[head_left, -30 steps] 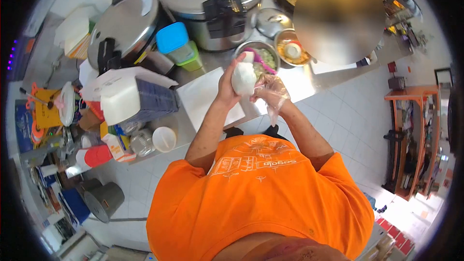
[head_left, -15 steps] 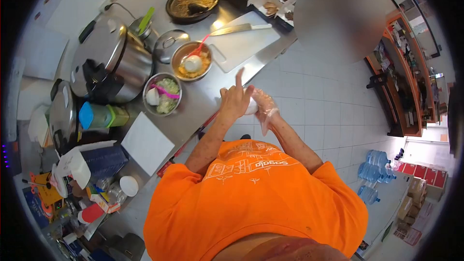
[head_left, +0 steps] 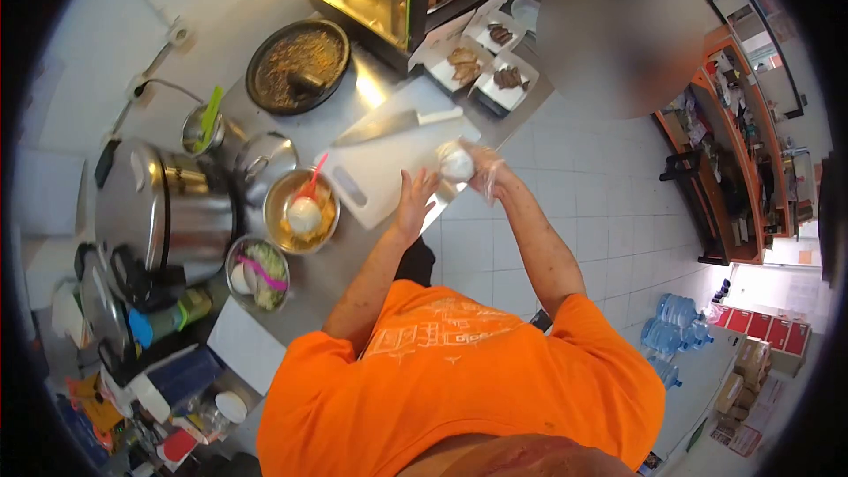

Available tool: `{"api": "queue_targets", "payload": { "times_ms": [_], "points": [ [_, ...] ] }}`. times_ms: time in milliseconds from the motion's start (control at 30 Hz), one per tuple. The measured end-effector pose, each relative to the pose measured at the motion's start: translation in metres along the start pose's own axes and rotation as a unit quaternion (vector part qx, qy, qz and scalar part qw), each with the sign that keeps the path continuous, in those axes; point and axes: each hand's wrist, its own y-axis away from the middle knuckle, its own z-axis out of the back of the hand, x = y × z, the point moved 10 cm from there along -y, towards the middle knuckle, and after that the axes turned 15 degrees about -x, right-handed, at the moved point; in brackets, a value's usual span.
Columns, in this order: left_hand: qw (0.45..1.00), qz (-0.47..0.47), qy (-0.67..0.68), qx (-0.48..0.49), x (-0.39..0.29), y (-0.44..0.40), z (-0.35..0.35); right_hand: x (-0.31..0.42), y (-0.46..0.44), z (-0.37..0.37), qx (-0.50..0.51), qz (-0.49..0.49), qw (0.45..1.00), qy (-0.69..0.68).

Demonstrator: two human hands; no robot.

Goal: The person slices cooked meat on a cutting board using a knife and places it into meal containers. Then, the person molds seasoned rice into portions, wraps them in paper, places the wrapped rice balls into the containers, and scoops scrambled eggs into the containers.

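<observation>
white print (head_left: 442, 332) on the orange shirt (head_left: 495, 397) — too blurred to read

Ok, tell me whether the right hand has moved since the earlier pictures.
Yes: the right hand has gone away from the bowl of pale greens, toward the cutting board.

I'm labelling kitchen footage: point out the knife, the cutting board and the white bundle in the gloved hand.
Knife (head_left: 387, 125): head view, on the blade.
Cutting board (head_left: 384, 160): head view, bare surface.
White bundle (head_left: 456, 164): head view, visible middle.

Cannot identify the right hand's (head_left: 485, 168) white lump (head_left: 456, 162), nor trace the tabletop's (head_left: 320, 284) near edge behind the blurred disc (head_left: 621, 33).
</observation>
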Motion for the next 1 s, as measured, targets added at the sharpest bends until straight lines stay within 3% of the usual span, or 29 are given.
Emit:
{"api": "queue_targets", "payload": {
  "times_ms": [33,67,133,167,233,367,400,500,533,633,667,700,733,800,833,867,967,1000],
  "points": [
    [1.000,0.017,-0.006,0.005,-0.001,-0.023,-0.005,0.008,-0.041,0.029,-0.027,0.007,1.000,-0.003],
    [0.999,0.040,-0.013,0.008,0.000,-0.043,-0.009,0.036,-0.093,0.085,-0.180,0.090,0.967,0.154],
    [0.995,0.074,-0.052,0.037,0.013,-0.080,-0.027,0.106,-0.141,0.145,-0.357,0.263,0.836,0.324],
    [0.993,0.084,-0.062,0.059,0.014,-0.098,-0.045,0.137,-0.147,0.151,-0.387,0.360,0.779,0.338],
    [0.986,0.104,-0.083,0.102,0.022,-0.129,-0.090,0.139,-0.207,0.157,-0.323,0.327,0.772,0.440],
    [0.991,0.130,0.028,0.020,0.035,-0.214,-0.150,0.117,-0.254,0.133,-0.152,0.242,0.756,0.589],
    [0.990,0.127,0.057,0.002,0.034,-0.230,-0.161,0.119,-0.243,0.121,-0.144,0.215,0.782,0.568],
    [0.983,0.121,0.123,-0.057,0.028,-0.236,-0.181,0.111,-0.232,0.098,-0.114,0.258,0.747,0.602],
    [0.981,0.118,0.139,-0.060,0.026,-0.234,-0.187,0.124,-0.209,0.093,-0.219,0.345,0.616,0.673],
    [0.971,0.107,0.204,-0.063,0.044,-0.255,-0.194,0.096,-0.234,0.102,-0.189,0.299,0.581,0.734],
    [0.972,0.079,0.215,-0.054,0.066,-0.280,-0.184,0.094,-0.222,0.093,-0.182,0.491,0.452,0.722],
    [0.973,0.150,0.147,-0.099,0.084,-0.281,-0.169,0.101,-0.223,0.101,-0.173,0.441,0.525,0.707],
    [0.963,0.128,0.113,-0.207,0.066,-0.253,-0.153,0.120,-0.217,0.096,-0.159,0.386,0.591,0.690],
    [0.984,-0.106,-0.093,-0.113,0.008,-0.221,-0.129,0.157,-0.163,0.085,-0.189,0.368,0.684,0.601],
    [0.985,-0.088,-0.043,-0.145,-0.014,-0.186,-0.116,0.185,-0.125,0.066,-0.150,0.530,0.703,0.449],
    [0.966,-0.170,-0.063,-0.184,-0.047,-0.143,-0.094,0.157,-0.155,0.120,-0.272,0.507,0.656,0.487],
    [0.865,-0.322,-0.149,-0.355,-0.102,-0.031,0.010,0.152,-0.060,0.083,-0.171,0.558,0.699,0.413],
    [0.794,-0.358,-0.211,-0.443,-0.114,0.011,0.054,0.135,-0.050,0.069,-0.115,0.548,0.722,0.406]
  ]
}}
